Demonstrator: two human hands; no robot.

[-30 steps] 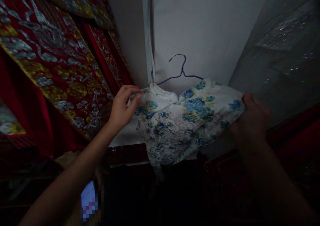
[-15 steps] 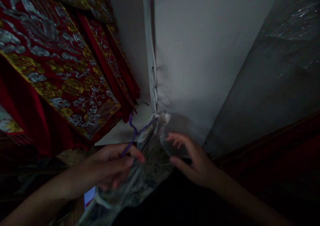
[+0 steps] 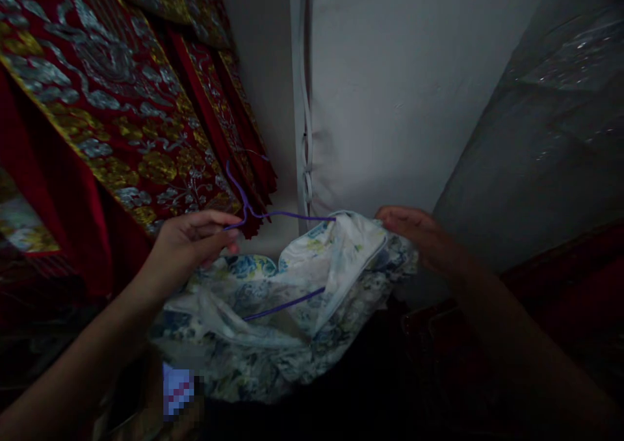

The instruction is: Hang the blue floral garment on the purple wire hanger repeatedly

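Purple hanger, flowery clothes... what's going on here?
A person is handling a flowery garment and a purple hanger. The left hand pinches the hanger just beside its hook, and the right hand is at the garment's right shoulder. The hanger's right arm goes in at that shoulder, and its bottom bar shows through the wide neck opening. The hanger's left end is hidden. Red embroidered cloth hangs off to the left.

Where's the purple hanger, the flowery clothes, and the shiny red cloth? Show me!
Purple hanger (image 3: 303, 216): head view, on its upper bar.
Flowery clothes (image 3: 287, 363): head view, on the crumpled fabric below the neck opening.
Shiny red cloth (image 3: 156, 166): head view, on its gold decoration.
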